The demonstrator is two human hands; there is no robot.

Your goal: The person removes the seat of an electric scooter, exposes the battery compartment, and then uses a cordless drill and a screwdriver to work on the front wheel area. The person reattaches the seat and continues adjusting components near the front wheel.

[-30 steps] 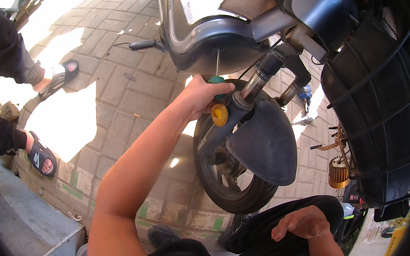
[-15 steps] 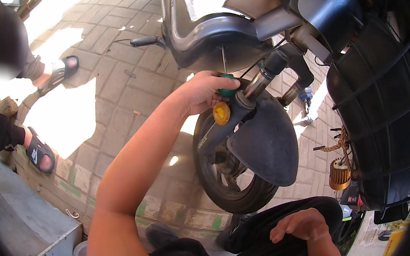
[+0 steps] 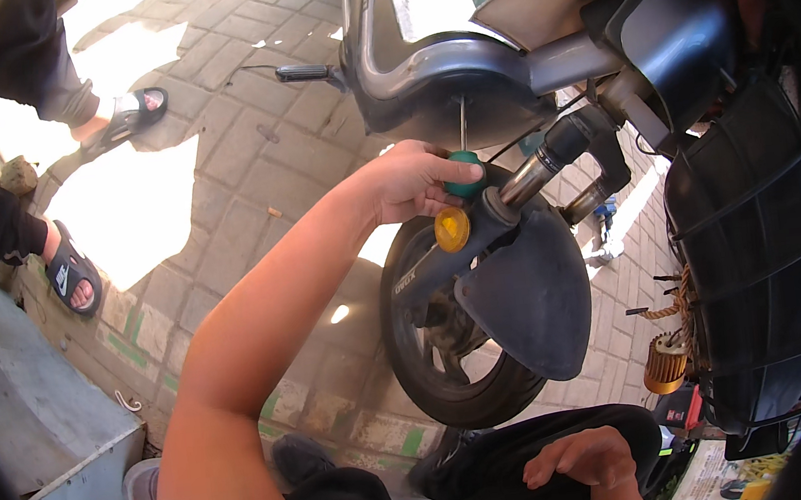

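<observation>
My left hand (image 3: 418,182) is closed round the green bulbous handle of a screwdriver (image 3: 464,174). Its metal shaft points away from me, and the tip meets the dark underside of the scooter body (image 3: 446,74). Just below that hand, a round yellow reflector (image 3: 452,230) sits on the fork beside the front wheel (image 3: 411,346). The black front mudguard (image 3: 527,295) covers part of the wheel. My right hand (image 3: 584,458) hovers at or rests on my bent knee, empty, its fingers loosely curved and apart from the thumb.
A black wire basket (image 3: 757,252) stands at the right, with a gold ribbed lamp (image 3: 666,364) hanging on rope near it. At the left, another person's sandalled foot (image 3: 76,274) is beside a grey metal box (image 3: 45,395). Paving bricks (image 3: 247,178) cover the ground.
The view has shifted a little, so the scooter sits slightly further right. My left hand stays on the screwdriver at the same spot. The right hand has hardly moved.
</observation>
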